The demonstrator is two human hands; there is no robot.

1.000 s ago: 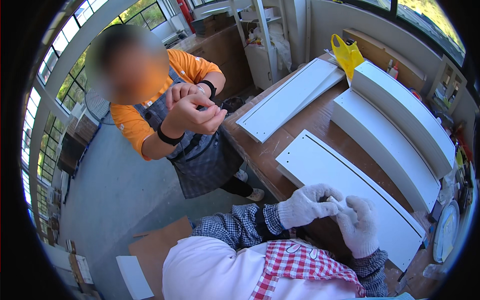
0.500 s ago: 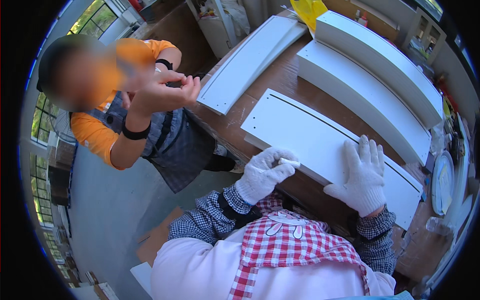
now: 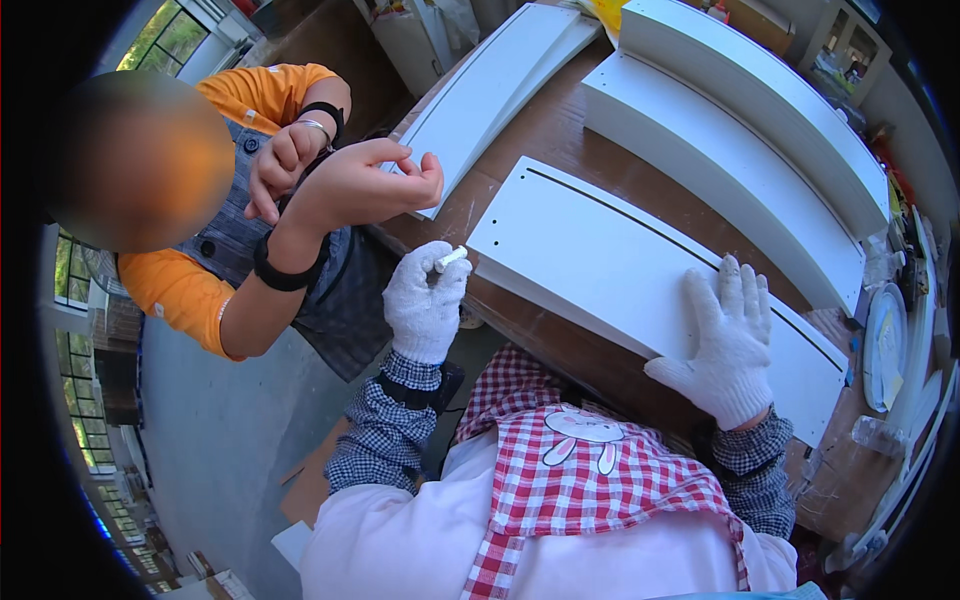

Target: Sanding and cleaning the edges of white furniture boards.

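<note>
Left hand [image 3: 424, 308]: gloved, fingers clamped on small white piece [image 3: 452, 258], held just beside left end of white board [image 3: 600, 250]. Right hand [image 3: 730, 350]: gloved, palm down on white board, thumb spread, fingers slightly apart. White board: flat on brown table [image 3: 552, 135], near stacked boards [image 3: 720, 160].

From my remote post, I am seeing white knitted cotton gloves [image 3: 737, 372] covering the left hand [image 3: 424, 305] and the right hand [image 3: 733, 340]. Black-and-white checked fabric sleeves [image 3: 372, 448] are covering both forearms, and a plain black band [image 3: 404, 391] is circling the left one near its cuff. A red-and-white gingham apron [image 3: 640, 492] is spreading over a pale pink top [image 3: 400, 545], its front showing a white cartoon rabbit [image 3: 590, 428] with long, pink-centred ears.
</note>
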